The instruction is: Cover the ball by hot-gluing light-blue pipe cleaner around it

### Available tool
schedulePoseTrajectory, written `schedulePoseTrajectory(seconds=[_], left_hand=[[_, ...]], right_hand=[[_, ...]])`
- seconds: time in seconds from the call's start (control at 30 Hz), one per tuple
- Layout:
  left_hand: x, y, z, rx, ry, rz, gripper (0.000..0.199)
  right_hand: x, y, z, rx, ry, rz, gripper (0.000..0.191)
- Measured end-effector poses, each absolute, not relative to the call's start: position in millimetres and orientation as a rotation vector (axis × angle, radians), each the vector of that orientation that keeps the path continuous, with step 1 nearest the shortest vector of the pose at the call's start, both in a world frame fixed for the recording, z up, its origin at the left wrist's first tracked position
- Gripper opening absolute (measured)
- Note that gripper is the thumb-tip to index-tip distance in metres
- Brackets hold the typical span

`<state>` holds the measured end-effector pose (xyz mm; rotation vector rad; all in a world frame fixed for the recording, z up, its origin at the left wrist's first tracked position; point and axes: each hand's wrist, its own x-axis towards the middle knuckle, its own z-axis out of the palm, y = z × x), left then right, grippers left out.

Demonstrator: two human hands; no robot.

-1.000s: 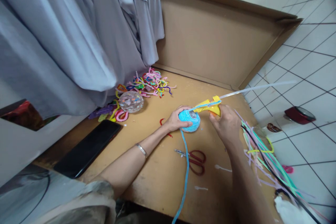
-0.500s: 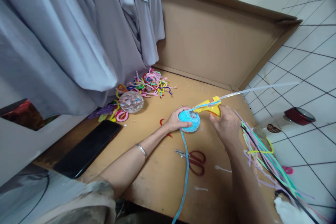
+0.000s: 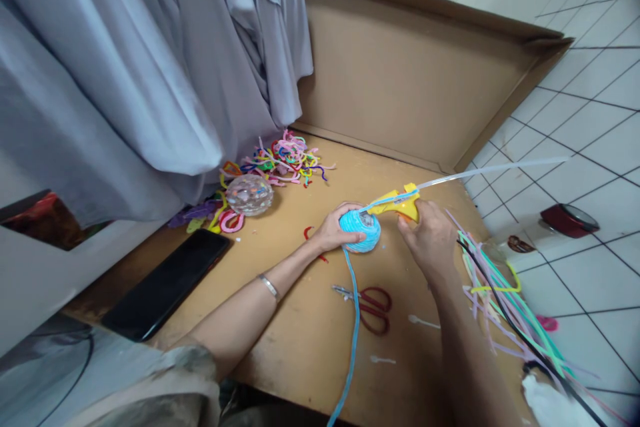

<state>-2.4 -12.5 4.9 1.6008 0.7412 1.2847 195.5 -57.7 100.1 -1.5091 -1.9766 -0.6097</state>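
Note:
A round object wrapped in blue yarn [image 3: 361, 232] is held in my left hand [image 3: 336, 228], thumb across its front. One blue strand trails from it down past the table's front edge; another runs up along the glue gun. My right hand [image 3: 431, 235] grips a yellow glue gun [image 3: 400, 205], its nozzle at the top opening of the blue object. A long clear glue stick [image 3: 490, 170] sticks out of the gun's back. Red-handled scissors [image 3: 375, 310] lie on the table below the blue object, partly crossed by the strand.
A black phone [image 3: 167, 283] and a clear faceted ball [image 3: 250, 195] lie at the left. Behind the ball is a heap of colourful pipe cleaner pieces [image 3: 293, 155]. Long pipe cleaners [image 3: 505, 300] and a black cable [image 3: 510, 313] cross the right edge. A cardboard panel [image 3: 395, 73] stands behind.

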Motion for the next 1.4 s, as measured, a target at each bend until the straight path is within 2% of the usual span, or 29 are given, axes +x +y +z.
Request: schedulePoseTrajectory(seconds=[1.03, 1.4], left_hand=[[-3.0, -13.4, 6.5, 1.624, 0.711, 1.285, 0.061], [-2.2, -14.2, 7.9, 1.636, 0.711, 1.269, 0.060]], right_hand=[[196.0, -58.1, 101.6, -1.524, -1.994, -0.570, 0.017], [199.0, -58.7, 105.1, -1.554, -2.011, -0.546, 0.022]])
